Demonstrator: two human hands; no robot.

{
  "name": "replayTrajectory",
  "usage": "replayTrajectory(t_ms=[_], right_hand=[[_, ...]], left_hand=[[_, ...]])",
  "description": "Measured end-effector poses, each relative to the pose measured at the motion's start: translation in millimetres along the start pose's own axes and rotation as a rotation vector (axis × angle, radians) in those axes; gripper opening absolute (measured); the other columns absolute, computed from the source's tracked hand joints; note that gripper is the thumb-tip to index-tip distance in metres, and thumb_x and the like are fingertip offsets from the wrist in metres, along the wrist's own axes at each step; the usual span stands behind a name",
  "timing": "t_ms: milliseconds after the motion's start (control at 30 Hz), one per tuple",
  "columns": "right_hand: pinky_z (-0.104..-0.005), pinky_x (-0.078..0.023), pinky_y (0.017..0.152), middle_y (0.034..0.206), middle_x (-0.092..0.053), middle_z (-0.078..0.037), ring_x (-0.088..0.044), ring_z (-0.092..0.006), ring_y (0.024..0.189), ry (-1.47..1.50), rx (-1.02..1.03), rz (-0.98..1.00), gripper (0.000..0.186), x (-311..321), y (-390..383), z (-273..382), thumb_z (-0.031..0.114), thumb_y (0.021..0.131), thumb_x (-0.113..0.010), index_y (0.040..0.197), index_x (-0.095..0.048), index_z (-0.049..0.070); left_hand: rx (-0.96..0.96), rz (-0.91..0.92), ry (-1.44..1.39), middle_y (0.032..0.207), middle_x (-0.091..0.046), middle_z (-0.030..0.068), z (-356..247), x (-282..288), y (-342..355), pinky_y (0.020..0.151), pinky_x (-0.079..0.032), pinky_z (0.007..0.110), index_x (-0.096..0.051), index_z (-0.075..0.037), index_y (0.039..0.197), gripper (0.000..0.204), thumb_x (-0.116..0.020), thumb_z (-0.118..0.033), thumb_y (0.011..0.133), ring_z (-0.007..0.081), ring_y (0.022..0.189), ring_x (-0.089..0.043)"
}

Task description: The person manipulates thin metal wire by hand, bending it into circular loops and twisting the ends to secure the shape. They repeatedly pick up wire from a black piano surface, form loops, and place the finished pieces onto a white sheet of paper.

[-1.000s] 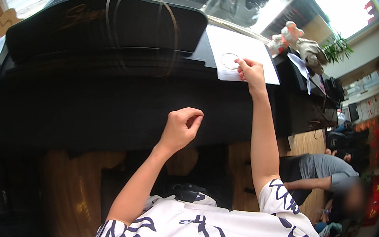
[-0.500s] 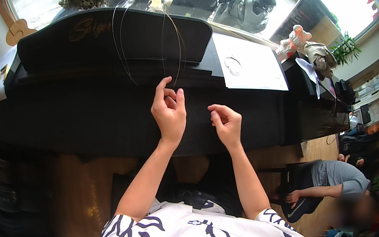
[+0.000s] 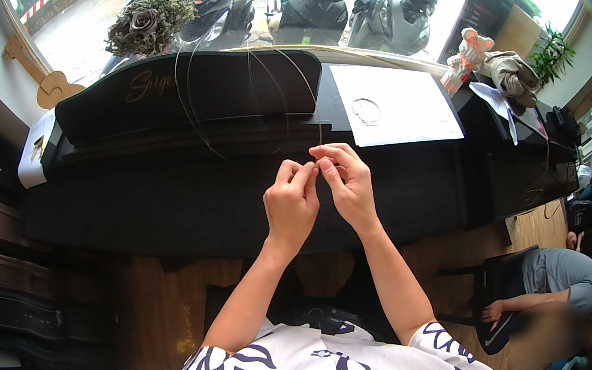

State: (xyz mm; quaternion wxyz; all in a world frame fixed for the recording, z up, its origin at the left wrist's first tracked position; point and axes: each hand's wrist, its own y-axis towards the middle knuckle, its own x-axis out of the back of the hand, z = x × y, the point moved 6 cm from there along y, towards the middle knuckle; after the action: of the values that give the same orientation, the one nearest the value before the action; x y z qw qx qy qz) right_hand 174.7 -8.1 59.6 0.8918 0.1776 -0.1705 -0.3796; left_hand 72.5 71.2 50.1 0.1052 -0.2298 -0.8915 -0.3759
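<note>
My left hand (image 3: pixel 289 205) and my right hand (image 3: pixel 348 189) meet above the black piano-like instrument (image 3: pixel 162 204), fingertips pinched on a thin wire (image 3: pixel 320 132) that runs up over the raised music stand (image 3: pixel 97 114). Other fine wires (image 3: pixel 181 103) loop down across that stand. To the right, a white sheet (image 3: pixel 401 94) lies on the top with a small coiled wire (image 3: pixel 366 111) on it. Exactly where each fingertip grips the wire is too small to make out.
Dark dried flowers (image 3: pixel 145 24), a wooden guitar shape (image 3: pixel 56 90), a pink-and-white figurine (image 3: pixel 474 50) and plant (image 3: pixel 551 62) stand by the window, scooters outside. Instrument cases (image 3: pixel 5 267) line the left. Another person (image 3: pixel 560 284) sits on a chair at lower right.
My right hand has left the coiled wire on the sheet and come to the middle. My left hand has risen and now meets it at the hanging wire. The view has shifted.
</note>
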Motion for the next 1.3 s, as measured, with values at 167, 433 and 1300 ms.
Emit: replayTrajectory(t_ms=[167,433,1300], right_hand=[[-0.0234,-0.051,0.073,0.086,-0.065,-0.005,-0.063,-0.0104,0.080,0.189,-0.085,0.027,0.017,12,3,-2,0.010,0.102,-0.057,0.102,-0.067,-0.004],[-0.0224,-0.045,0.058,0.068,-0.053,0.000,-0.052,-0.0081,0.061,0.344,-0.098,-0.052,0.018,37,28,20,0.009,0.104,-0.054,0.099,-0.067,-0.003],[-0.0231,-0.040,0.054,0.067,-0.048,0.001,-0.045,-0.0073,0.055,0.406,-0.134,-0.182,0.021,68,61,49,0.010,0.105,-0.051,0.099,-0.066,-0.003]], left_hand=[[-0.075,0.115,-0.012,0.085,-0.064,0.0100,-17,-10,-11,0.051,-0.049,0.037,-0.068,-0.002,0.090,0.002,-0.069,-0.003,0.088,0.0290,0.059,-0.064],[0.013,0.315,-0.222,0.084,-0.065,0.0177,-18,-24,-61,0.064,-0.053,0.042,-0.064,0.003,0.087,0.003,-0.065,0.001,0.089,0.0382,0.075,-0.065],[0.177,1.486,0.033,0.081,-0.069,0.0264,3,-32,-225,0.072,-0.057,0.045,-0.071,0.006,0.082,0.014,-0.064,-0.006,0.085,0.0385,0.080,-0.071]])
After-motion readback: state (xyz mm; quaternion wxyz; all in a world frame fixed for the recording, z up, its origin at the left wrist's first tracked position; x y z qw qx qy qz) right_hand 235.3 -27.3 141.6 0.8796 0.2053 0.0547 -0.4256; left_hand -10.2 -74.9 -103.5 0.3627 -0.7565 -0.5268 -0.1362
